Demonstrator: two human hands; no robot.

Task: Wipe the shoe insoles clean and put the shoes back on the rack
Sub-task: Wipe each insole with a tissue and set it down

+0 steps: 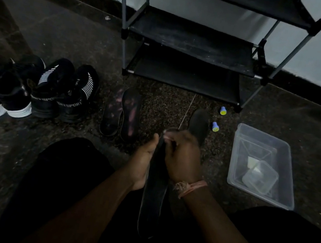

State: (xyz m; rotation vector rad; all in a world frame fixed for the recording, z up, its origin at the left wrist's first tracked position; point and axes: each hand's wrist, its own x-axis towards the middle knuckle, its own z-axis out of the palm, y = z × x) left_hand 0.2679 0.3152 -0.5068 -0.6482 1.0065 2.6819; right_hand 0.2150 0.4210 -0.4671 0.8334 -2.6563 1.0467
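I hold a dark insole (152, 202) upright over my lap. My left hand (143, 160) grips its left edge. My right hand (183, 156) presses on its upper part with the fingers closed; a small pale bit shows at the fingertips, but I cannot tell what it is. Two insoles with pink marks (122, 112) lie on the floor ahead. Another dark insole (199, 123) lies just beyond my right hand. Two pairs of black shoes (34, 88) stand in a row at the left. The black shoe rack (191, 42) stands ahead against the wall, its visible shelves bare.
A clear plastic tub (262, 164) with a smaller clear container inside sits on the floor at the right. Two small blue-and-yellow caps (218, 119) lie near the rack's foot. The floor is dark speckled stone. My legs in dark clothing fill the bottom of the view.
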